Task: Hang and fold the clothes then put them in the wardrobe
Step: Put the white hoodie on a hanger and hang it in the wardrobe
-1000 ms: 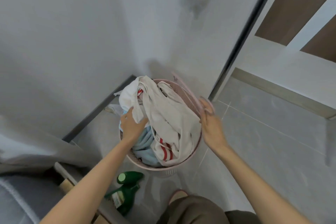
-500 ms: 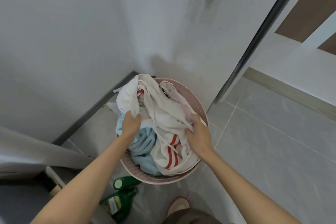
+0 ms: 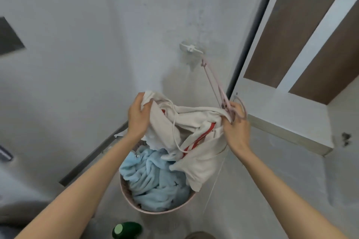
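The left grip (image 3: pixel 138 114) is curled tight round one bunched edge of a cream garment (image 3: pixel 196 120) with red stripes. The right grip (image 3: pixel 236 124) pinches the opposite edge of the same garment and holds the lower ends of some pink hangers (image 3: pixel 223 101) against it. The garment is stretched between the two grips, raised above a pink basket (image 3: pixel 134 204). Its lower folds and a white drawstring sag down over the basket's right rim.

The hangers slant up and away from the right grip toward a white wall hook (image 3: pixel 191 48). Their top ends are just below it, and I cannot tell whether they touch it.

Inside the basket lies a crumpled light blue fleece (image 3: pixel 155 178), directly beneath the cream garment. The basket stands on the floor (image 3: pixel 272 170) at its far edge, close to where the wall meets a dark door frame (image 3: pixel 250 44). A green bottle (image 3: pixel 127 230) stands on the floor near the basket's closest side.
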